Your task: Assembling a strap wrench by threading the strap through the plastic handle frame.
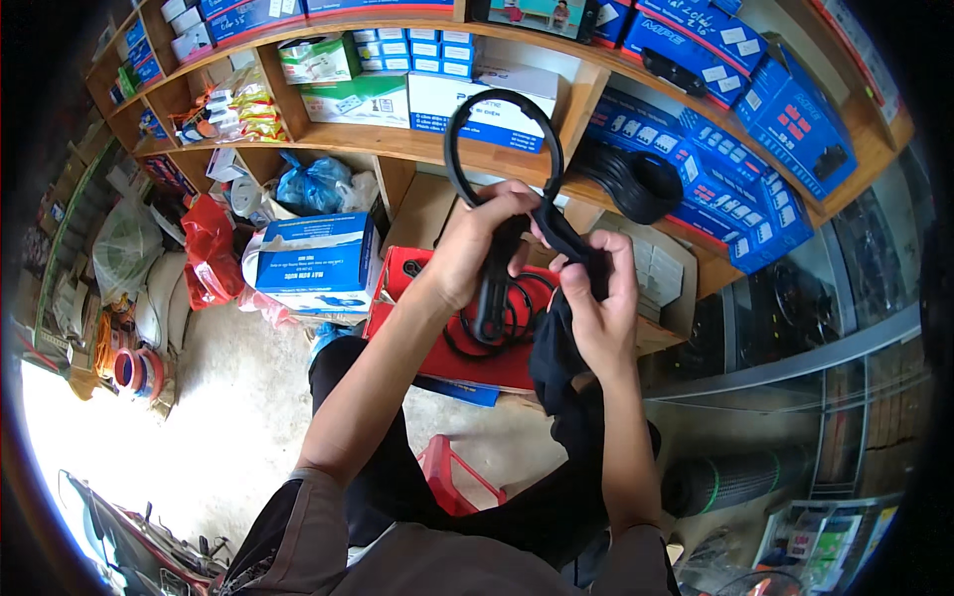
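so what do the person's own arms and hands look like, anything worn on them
Both the left hand and right hand are bare, without gloves; no watch or bracelet shows. The forearms are uncovered below short, dark grey fabric sleeves; the left sleeve also shows a black section.

ring (451,149): black | cloth (555,363): black | bag (209,253): red | shelf (586,104): brown | roll (743,483): black, green-banded
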A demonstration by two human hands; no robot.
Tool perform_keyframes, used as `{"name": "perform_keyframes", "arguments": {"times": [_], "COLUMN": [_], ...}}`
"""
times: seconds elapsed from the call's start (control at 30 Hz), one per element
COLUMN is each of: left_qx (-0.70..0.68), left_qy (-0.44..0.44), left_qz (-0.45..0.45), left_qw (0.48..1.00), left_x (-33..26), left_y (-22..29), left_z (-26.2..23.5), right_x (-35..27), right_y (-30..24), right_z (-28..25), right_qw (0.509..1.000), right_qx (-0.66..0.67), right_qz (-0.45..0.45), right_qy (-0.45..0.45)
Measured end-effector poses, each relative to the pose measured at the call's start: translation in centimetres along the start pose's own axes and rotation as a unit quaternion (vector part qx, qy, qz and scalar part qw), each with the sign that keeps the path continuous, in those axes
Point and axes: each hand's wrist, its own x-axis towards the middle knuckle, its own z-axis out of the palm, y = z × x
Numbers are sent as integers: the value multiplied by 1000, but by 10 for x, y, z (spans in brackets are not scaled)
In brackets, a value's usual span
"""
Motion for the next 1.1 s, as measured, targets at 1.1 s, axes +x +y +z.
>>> {"name": "perform_keyframes", "arguments": {"times": [1.1], "left_qx": [225], "left_qy": [1], "left_qz": [79], "left_qw": [971], "left_x": [-5], "left_y": [-20], "left_z": [12], "right_x": [3], "right_y": [-7], "right_z": [8], "right_qw": [994], "right_qx": [-21], "right_qz": [92], "right_qy": [57]}}
